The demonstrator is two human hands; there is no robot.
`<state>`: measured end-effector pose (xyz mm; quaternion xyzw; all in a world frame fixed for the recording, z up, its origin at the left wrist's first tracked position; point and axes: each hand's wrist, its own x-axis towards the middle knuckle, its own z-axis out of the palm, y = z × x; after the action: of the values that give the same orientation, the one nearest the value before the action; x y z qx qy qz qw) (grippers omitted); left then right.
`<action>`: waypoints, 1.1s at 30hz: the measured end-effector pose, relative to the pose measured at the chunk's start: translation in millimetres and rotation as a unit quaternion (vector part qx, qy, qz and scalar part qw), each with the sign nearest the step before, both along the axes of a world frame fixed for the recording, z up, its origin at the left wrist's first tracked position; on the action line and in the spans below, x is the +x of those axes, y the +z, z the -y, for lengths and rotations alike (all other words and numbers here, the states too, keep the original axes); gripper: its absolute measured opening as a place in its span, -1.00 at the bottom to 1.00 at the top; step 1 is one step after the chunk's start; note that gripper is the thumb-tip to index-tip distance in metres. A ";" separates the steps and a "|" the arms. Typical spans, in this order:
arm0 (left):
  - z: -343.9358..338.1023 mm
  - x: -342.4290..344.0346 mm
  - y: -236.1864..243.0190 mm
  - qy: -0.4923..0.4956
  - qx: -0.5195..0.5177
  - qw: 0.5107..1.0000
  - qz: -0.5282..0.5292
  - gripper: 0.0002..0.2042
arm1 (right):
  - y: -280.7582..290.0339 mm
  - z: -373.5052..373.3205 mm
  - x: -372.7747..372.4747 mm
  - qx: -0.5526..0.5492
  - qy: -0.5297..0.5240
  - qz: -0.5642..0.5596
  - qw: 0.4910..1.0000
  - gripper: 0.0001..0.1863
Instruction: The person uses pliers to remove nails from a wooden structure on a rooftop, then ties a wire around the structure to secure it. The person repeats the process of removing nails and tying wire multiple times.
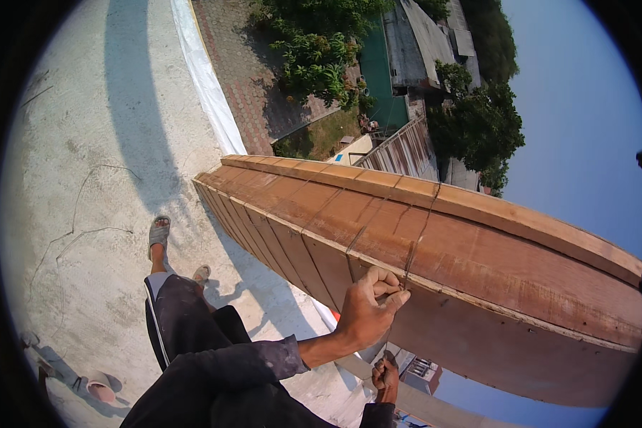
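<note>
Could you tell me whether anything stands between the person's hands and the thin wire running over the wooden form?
Nothing visible does. The left hand already pinches the thin wire where it crosses the lower edge of the wooden form. The right hand, lower down, is closed in a fist, apparently on the same wire below; that grip is too small to confirm.

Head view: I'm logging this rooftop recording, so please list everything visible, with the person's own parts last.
wooden panels: one stack, reddish-brown, standing on edge over the roof's edge, centre to right
wire: thin, dark, running across the panels to the upper hand
concrete roof: one, pale grey, cracked, left
sandals: two, grey, on the person's feet
trees: several, green, on the ground far below
paved path: one, reddish brick, below
buildings: several, grey roofs, top
left hand: closed on the wire at the panel edge
right hand: fisted, lower, apparently gripping the wire
</note>
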<state>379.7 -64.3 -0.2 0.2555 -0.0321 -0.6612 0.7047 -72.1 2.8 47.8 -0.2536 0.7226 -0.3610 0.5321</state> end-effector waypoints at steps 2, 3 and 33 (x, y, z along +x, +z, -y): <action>-0.5 3.5 -2.5 -0.002 0.000 0.998 0.058 -0.68 | 2.7 0.7 2.8 0.020 -0.008 -0.034 0.999 -0.76; 0.0 5.2 -3.5 0.006 0.003 0.996 0.090 -0.69 | 3.5 0.2 3.2 0.026 -0.005 -0.041 0.999 -0.78; 295.5 42.4 -71.7 -0.046 -0.190 0.882 0.428 -0.48 | -34.3 17.0 18.5 0.032 0.010 -0.140 0.990 -0.85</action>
<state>422.2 -359.8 -71.9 0.3732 -0.4674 -0.5004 0.6259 -53.6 -14.1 13.4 -0.2919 0.7984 -0.2937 0.4372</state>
